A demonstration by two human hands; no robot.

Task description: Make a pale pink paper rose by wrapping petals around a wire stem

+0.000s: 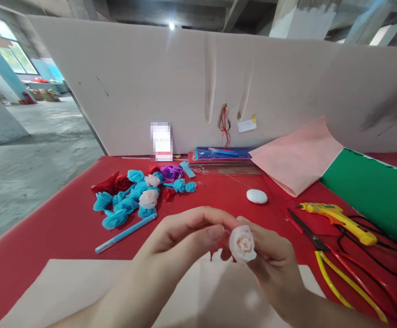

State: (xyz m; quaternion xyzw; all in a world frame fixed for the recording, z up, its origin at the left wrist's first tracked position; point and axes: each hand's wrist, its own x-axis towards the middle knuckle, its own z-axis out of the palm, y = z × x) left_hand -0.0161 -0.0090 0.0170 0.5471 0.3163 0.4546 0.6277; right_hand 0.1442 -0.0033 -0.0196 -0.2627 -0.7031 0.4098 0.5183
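Note:
A pale pink paper rose (242,244) with a tight spiral centre faces me between my two hands. My right hand (276,255) is closed around the base of the rose, its lower fingers partly hidden behind the bloom. From the other side my left hand (184,246) reaches over, fingers curved and meeting the right hand at the flower's edge. Its thumb lies just left of the petals; the left fingertips are partly hidden. Under both hands lies a sheet of pale pink paper (82,282).
Several blue crepe paper roses (125,205) lie at left, with red, pink and purple flowers (171,172) among them. A blue pen (126,233) is nearby. Scissors (321,248), a yellow glue gun (338,221), pink paper (297,157) and a green sheet (372,200) are at right.

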